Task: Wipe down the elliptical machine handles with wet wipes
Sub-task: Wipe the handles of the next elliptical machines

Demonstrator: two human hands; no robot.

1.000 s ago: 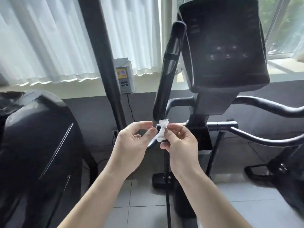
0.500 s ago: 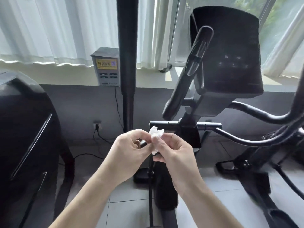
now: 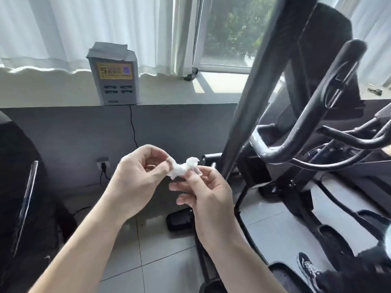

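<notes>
Standing at the far left is a dark machine housing (image 3: 19, 187), and beyond it a grey charging box (image 3: 114, 79) sits on the window sill. Next comes the left hand (image 3: 137, 178), its thumb and forefinger pinching one end of a crumpled white wet wipe (image 3: 182, 170). The right hand (image 3: 208, 193) pinches the other end, so the wipe is held in the air between them, apart from the elliptical's black handle (image 3: 336, 85) rising to the right. A sneaker (image 3: 306, 269) shows at lower right.

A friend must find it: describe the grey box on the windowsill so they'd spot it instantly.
Find the windowsill under the white curtains. The grey box stands there, left of the elliptical's bar. Only it has a yellow label and dark slots.
</notes>
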